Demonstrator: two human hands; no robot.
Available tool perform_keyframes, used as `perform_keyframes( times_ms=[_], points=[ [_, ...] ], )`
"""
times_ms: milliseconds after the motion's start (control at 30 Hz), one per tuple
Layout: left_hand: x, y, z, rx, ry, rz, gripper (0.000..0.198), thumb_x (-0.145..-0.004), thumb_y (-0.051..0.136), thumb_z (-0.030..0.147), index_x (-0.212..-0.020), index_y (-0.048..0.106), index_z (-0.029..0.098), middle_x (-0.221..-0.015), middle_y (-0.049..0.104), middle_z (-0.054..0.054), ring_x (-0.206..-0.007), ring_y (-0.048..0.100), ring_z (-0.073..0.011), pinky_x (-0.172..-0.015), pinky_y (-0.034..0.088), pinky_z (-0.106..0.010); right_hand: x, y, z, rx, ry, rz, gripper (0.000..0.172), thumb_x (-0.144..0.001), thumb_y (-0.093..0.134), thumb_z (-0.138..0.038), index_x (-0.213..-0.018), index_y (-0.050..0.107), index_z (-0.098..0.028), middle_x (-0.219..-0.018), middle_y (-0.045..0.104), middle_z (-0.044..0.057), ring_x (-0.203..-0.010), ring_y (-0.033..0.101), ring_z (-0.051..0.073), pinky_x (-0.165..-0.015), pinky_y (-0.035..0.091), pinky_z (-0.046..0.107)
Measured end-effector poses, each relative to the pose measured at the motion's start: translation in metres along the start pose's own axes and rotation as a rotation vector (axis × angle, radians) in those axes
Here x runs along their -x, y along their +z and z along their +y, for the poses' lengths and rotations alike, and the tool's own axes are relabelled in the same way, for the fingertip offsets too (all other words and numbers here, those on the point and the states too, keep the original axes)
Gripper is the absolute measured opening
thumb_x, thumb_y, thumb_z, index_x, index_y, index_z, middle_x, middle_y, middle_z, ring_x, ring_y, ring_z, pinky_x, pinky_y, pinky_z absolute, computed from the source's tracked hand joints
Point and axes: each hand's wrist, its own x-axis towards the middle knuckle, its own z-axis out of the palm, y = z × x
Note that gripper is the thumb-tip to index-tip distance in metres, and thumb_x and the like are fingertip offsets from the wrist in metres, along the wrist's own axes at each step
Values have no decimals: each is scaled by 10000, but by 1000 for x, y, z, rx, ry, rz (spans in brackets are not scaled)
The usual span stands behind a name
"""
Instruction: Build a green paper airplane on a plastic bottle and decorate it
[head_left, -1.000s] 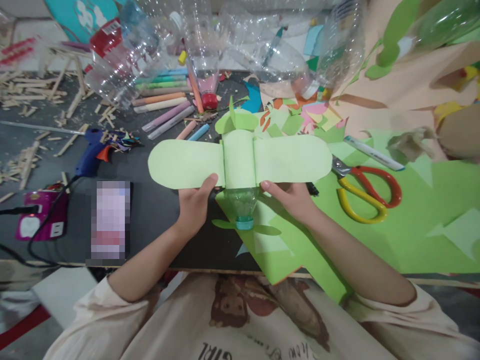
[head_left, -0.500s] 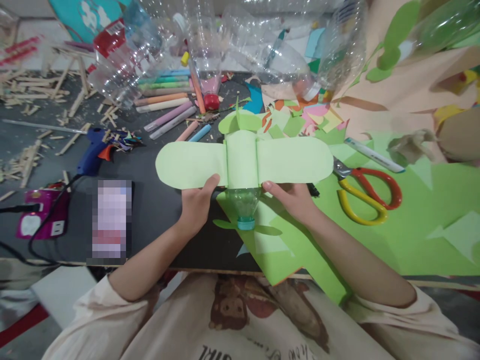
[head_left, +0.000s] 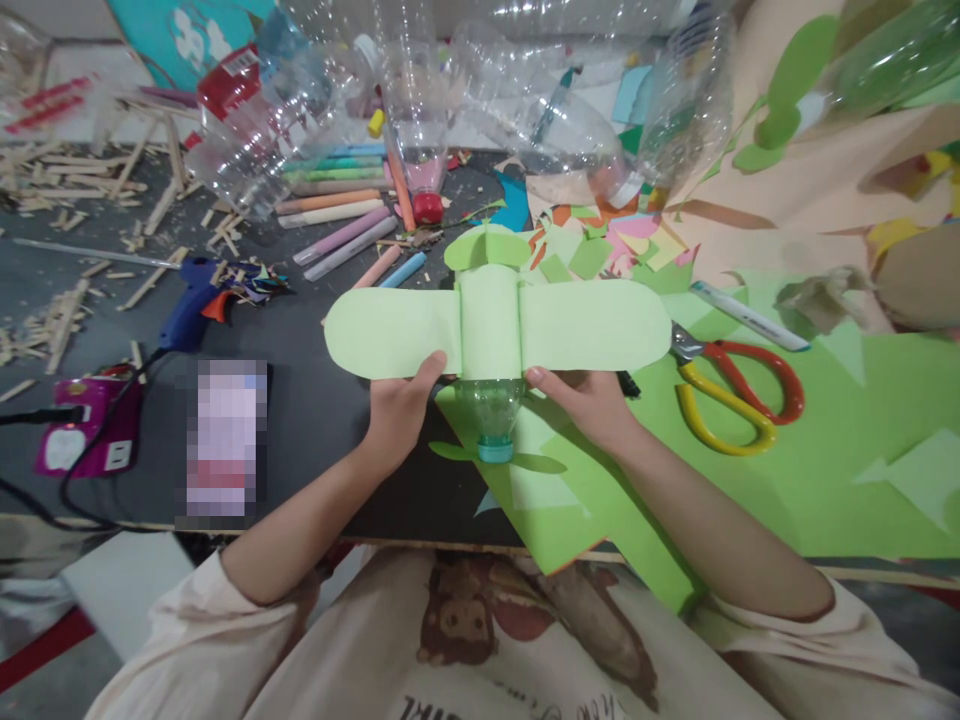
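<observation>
Bottle point(head_left: 493, 407) mostly hidden under green paper point(head_left: 490, 322)

Matt paper wings point(head_left: 600, 325), smooth paper wrap point(head_left: 490, 320), glossy plastic bottle point(head_left: 493, 408); rough wooden sticks point(head_left: 65, 322)

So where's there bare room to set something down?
Bare black tabletop between the pixelated rectangular phone and left hand, and bare green paper between the red-and-yellow-handled scissors and right forearm. The far side is crowded: clear plastic bottles, coloured markers, pale wooden sticks.
</observation>
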Motion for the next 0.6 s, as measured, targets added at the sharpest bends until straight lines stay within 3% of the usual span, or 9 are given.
perform_keyframes(
  times_ms=[200, 300, 367, 500, 600],
  points=[
    [-1, -1, -2, -11, -10, 70, 210, -628, 737, 337, -660, 564, 223, -802, 731, -32, -940, 691, -249, -987, 538, -351, 0, 0, 0, -9, 12, 5, 660, -714, 652, -729, -1179, 672, -261, -1008, 746, 92, -1009, 682, 283, -990, 522, 518],
    [-1, 0, -3, 26, 40, 48, 220, -619, 711, 365, -645, 534, 236, -773, 702, -23, -987, 673, -241, -1019, 511, -337, 0, 0, -1, -18, 22, 11, 637, -708, 672, -710, -1150, 680, -251, -1014, 745, 95, -964, 689, 276, -943, 544, 515],
    [0, 0, -3, 21, 72, -2, 241, -622, 689, 383, -611, 494, 242, -697, 654, -20, -943, 666, -233, -980, 519, -322, 0, 0, -1, -8, 31, 4, 586, -716, 681, -686, -1092, 693, -236, -992, 747, 97, -926, 691, 271, -904, 556, 509],
    [3, -1, -1, -155, 42, -190, 417, -722, 578, 490, -494, 313, 262, -465, 413, 9, -613, 550, -195, -657, 525, -312, 0, 0, -3, -2, 21, 1, 478, -724, 692, -653, -939, 689, -226, -930, 747, 83, -870, 692, 255, -860, 564, 480],
    [4, -4, -2, -362, 229, -383, 530, -830, 423, 583, -462, 205, 269, -425, 282, 18, -528, 430, -174, -610, 458, -311, 0, 0, -3, 26, 2, -4, 437, -754, 673, -636, -898, 674, -223, -898, 743, 77, -834, 688, 245, -827, 559, 459]
  ],
)
